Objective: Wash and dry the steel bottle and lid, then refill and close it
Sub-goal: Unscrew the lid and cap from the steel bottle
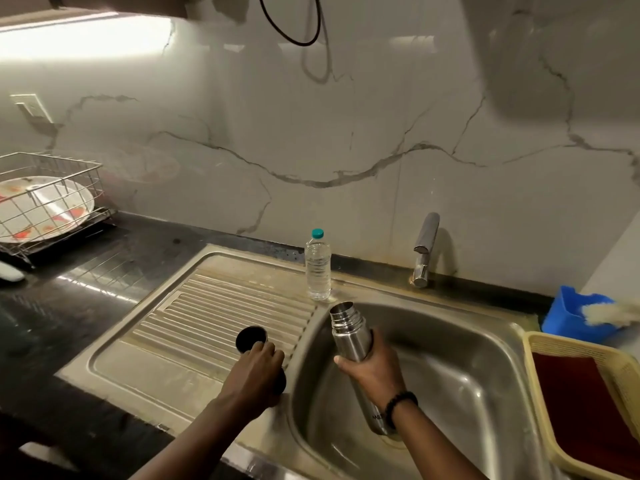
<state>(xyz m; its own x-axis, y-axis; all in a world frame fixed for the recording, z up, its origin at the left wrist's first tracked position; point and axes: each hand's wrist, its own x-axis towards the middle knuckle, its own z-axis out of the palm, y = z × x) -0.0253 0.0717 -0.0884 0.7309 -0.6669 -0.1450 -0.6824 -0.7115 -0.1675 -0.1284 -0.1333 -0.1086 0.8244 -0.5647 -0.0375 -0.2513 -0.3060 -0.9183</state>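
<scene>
The right hand (372,367) grips the steel bottle (349,336) around its upper body, fingers and thumb curled round it, and holds it tilted over the sink (450,344). The bottle's open, threaded mouth points up and to the far left, and its base hangs low inside the basin. Near the base some white letters show, beginning with "MIL", but the wrist hides the rest. A black bead bracelet (398,405) sits on that wrist.

The left hand (258,363) is over the ribbed draining board (214,306) to the left of the basin. Its fingertips touch the dark round lid (250,337), which stands on the board with its hollow side showing; whether the fingers actually pinch it is hard to tell from this angle.

At the far edge of the board stands 1 clear plastic bottle (318,268) with a teal cap, upright and label-free. The tap (425,249) rises at the far rim of the sink. On the right are a blue tub (568,315) and a yellow basket (540,386). On the far left a wire rack (52,199) holds a white plate (65,206) with orange marks.
</scene>
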